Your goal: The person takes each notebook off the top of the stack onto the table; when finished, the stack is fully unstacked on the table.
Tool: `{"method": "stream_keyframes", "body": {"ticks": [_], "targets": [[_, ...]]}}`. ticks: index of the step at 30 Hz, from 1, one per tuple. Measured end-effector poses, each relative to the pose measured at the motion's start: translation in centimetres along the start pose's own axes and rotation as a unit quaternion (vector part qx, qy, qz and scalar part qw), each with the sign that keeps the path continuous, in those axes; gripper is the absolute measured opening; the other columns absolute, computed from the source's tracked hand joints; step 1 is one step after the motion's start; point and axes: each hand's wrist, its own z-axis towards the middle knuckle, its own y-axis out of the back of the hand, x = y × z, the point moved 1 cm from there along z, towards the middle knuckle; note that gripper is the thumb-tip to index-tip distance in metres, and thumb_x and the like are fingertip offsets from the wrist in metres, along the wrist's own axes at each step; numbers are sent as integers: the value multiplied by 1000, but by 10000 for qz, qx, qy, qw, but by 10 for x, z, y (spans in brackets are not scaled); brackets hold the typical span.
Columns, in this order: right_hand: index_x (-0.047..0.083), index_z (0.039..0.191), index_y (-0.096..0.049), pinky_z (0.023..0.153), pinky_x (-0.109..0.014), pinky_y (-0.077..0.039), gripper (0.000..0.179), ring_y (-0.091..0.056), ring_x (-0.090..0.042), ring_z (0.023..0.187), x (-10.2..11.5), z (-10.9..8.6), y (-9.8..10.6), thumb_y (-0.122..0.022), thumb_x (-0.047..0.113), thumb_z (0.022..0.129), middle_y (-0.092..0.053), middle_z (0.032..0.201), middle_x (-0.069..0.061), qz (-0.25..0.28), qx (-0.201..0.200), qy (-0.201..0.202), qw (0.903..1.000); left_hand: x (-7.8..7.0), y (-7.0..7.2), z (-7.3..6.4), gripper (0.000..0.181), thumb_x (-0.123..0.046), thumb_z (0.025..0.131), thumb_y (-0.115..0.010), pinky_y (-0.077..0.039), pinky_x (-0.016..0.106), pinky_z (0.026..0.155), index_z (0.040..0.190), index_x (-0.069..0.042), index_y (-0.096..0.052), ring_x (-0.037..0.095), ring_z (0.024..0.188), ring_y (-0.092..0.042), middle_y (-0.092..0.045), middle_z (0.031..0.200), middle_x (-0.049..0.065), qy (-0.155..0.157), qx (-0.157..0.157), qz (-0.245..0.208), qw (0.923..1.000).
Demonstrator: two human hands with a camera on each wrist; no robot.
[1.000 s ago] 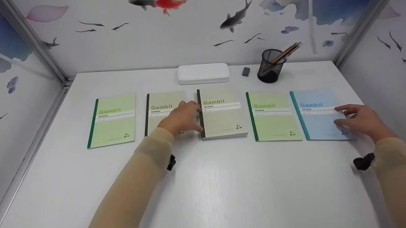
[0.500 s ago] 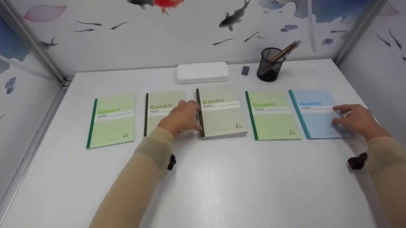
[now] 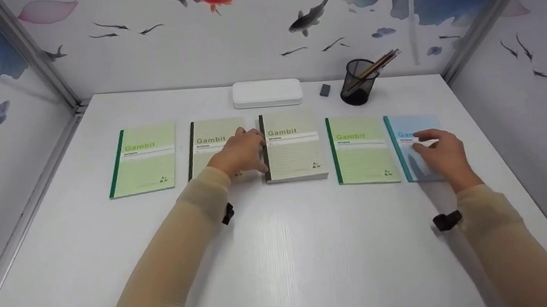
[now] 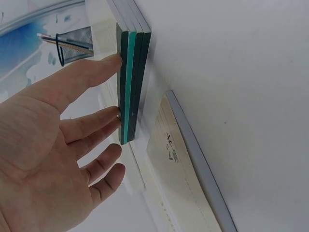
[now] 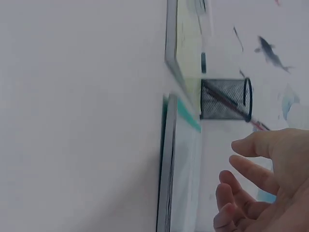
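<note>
Nearest the wearer, two sleeved forearms [image 3: 164, 259] extended over the white tabletop [image 3: 282, 270]. The left grip [image 3: 240, 152] held nothing; its thumb and two fingertips bore on the spine side of the thick cream stack [image 3: 295, 156] (the left wrist view showed several bound edges, one of them bright teal). The right grip [image 3: 444, 154] was unclosed and held nothing, its thumb and forefinger parted above the blue notebook [image 3: 413, 162].

The step in hand was judged to be squaring the stack. Good practice called for light, even pressure across all the bound edges, so that no single book slid out, with the opposite side backed by the right grip.

The stack lay immediately right of the left grip, touching its fingertips, and well left of the right grip. The blue notebook lay beneath the right grip, apart from it. The left grip partly covered a cream notebook [image 3: 208, 129]. A light-green notebook [image 3: 364, 153] lay between the stack and the blue notebook.

Beyond the row, a white case [image 3: 267, 93], a small dark block [image 3: 325, 90] and a mesh cup [image 3: 355, 88] stood before the printed wall [image 3: 149, 61].
</note>
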Motion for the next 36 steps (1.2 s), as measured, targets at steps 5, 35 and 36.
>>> {"method": "stream_keyframes", "body": {"ticks": [5, 35, 36], "targets": [[11, 141, -62, 75, -26, -49, 44, -55, -26, 113, 34, -7, -26, -61, 32, 103, -57, 144, -15, 262, 568, 333, 9975, 0, -1, 0, 70, -30, 82, -88, -43, 47, 113, 142, -6, -59, 31, 133, -43, -50, 151, 7, -31, 10, 72, 10000], [7, 145, -55, 82, -31, -60, 51, -70, -22, 94, 142, 19, -124, -67, 27, 100, -64, 124, -13, 802, 1880, 414, 9780, 2, -2, 1, 73, -27, 83, -87, -46, 47, 108, 145, -8, -55, 29, 128, -42, -44, 156, 5, -19, 143, -188, 9997], [7, 144, -55, 82, -31, -59, 52, -70, -22, 93, 142, 20, -125, -68, 28, 99, -64, 124, -13, 799, 1862, 417, 9784, 3, -2, 1, 73, -27, 83, -88, -46, 47, 108, 145, -8, -55, 29, 128, -42, -44, 156, 5, -11, 140, -210, 9997]]}}
